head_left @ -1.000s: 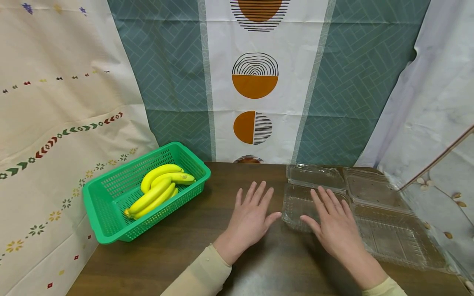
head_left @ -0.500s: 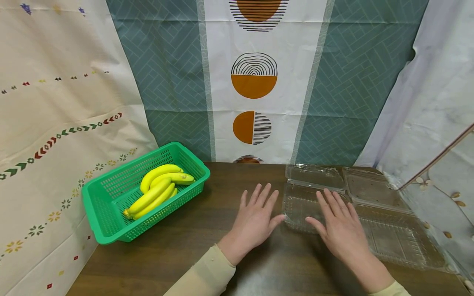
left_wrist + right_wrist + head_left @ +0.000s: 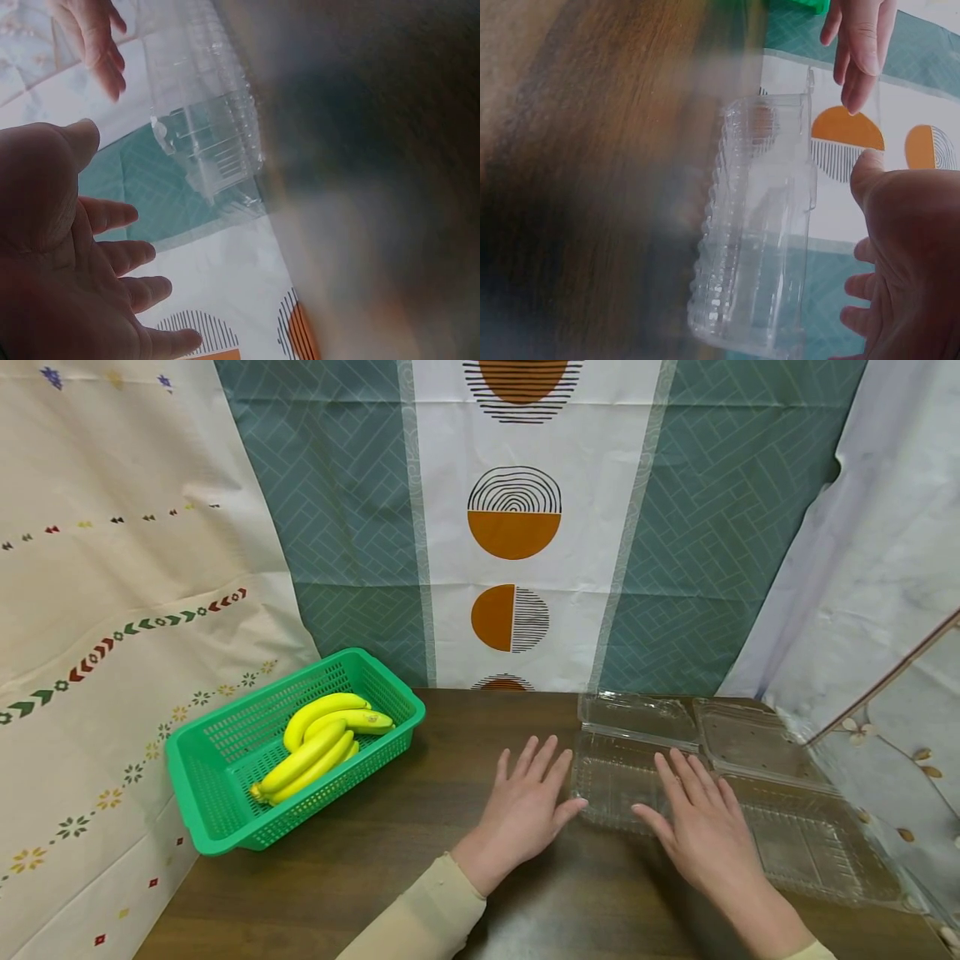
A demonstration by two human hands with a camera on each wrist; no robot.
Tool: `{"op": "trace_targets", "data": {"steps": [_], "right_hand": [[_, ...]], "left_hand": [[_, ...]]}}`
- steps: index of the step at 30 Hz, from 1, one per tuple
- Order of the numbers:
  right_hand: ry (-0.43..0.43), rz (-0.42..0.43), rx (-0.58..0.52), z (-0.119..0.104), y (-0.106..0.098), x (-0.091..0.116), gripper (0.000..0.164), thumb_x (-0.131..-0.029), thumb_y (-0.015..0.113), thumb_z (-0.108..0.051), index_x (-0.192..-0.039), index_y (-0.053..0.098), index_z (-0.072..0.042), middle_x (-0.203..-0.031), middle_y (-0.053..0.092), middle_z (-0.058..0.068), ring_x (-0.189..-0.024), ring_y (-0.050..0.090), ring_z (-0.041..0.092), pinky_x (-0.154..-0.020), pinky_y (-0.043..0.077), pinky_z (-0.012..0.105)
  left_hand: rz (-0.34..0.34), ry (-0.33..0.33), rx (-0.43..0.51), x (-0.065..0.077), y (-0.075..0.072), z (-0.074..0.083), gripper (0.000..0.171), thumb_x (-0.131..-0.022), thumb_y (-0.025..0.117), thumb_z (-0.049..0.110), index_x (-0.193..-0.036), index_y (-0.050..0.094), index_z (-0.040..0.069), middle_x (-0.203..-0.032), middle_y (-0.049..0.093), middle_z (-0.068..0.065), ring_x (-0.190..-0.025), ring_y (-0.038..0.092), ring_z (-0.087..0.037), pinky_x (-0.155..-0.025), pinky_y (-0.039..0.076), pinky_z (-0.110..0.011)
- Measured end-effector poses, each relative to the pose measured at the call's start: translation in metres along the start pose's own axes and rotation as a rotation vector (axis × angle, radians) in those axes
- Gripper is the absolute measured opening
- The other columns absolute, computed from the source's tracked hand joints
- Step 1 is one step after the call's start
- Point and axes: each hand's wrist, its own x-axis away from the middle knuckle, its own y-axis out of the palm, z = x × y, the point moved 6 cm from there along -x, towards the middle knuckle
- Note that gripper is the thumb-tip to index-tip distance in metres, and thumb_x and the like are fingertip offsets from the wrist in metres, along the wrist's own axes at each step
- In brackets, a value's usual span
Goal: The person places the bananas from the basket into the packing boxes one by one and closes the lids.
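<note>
My left hand [image 3: 521, 814] is held above the table with its fingers spread and straight, palm down, holding nothing. Its thumb overlaps the near left corner of a clear plastic clamshell container [image 3: 611, 777] in the head view. To the right, my right hand [image 3: 708, 839] hovers the same way, also holding nothing, and covers part of that container. The right wrist view shows a gap between this hand and the container's ribbed wall [image 3: 761, 247]. A second clear clamshell container [image 3: 802, 847] lies just right of it. Both have their lids folded back.
At the left stands a green plastic basket [image 3: 183, 777] with bananas [image 3: 303, 764] in it. The brown wooden table [image 3: 420, 827] ends at a patterned curtain [image 3: 360, 527] at the back. More cloth hangs along both sides, close to the right container.
Both hands have drifted slightly to the right and a little nearer to me, fingers still spread. The basket, bananas and containers have stayed in place.
</note>
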Motion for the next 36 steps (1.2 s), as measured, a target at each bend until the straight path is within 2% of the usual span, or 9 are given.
{"op": "trace_targets", "data": {"steps": [7, 20, 36], "right_hand": [[0.013, 0.001, 0.000, 0.007, 0.000, 0.006, 0.086, -0.109, 0.066, -0.055, -0.172, 0.036, -0.005, -0.172, 0.037, 0.028, -0.159, 0.032, 0.050, -0.125, 0.021, 0.075], [0.028, -0.012, 0.011, 0.017, 0.004, 0.013, 0.084, -0.108, 0.067, -0.054, -0.170, 0.040, -0.003, -0.169, 0.041, 0.030, -0.156, 0.035, 0.053, -0.116, 0.030, 0.079], [0.092, -0.144, -0.001, 0.028, 0.014, 0.016, 0.087, -0.111, 0.059, -0.059, -0.172, 0.035, -0.002, -0.171, 0.035, 0.033, -0.158, 0.029, 0.055, -0.117, 0.025, 0.081]], "left_hand": [[-0.005, 0.006, 0.000, -0.002, 0.008, 0.002, 0.076, -0.111, 0.049, 0.066, -0.173, 0.040, 0.022, -0.182, 0.027, -0.007, -0.168, 0.022, -0.034, -0.128, 0.023, -0.069], [-0.023, 0.026, -0.017, -0.005, 0.014, 0.010, 0.077, -0.112, 0.045, 0.067, -0.174, 0.039, 0.022, -0.182, 0.025, -0.006, -0.167, 0.023, -0.034, -0.128, 0.024, -0.068], [-0.032, 0.049, -0.013, -0.007, 0.021, 0.020, 0.076, -0.112, 0.044, 0.067, -0.173, 0.041, 0.022, -0.181, 0.029, -0.005, -0.166, 0.027, -0.033, -0.127, 0.029, -0.067]]}}
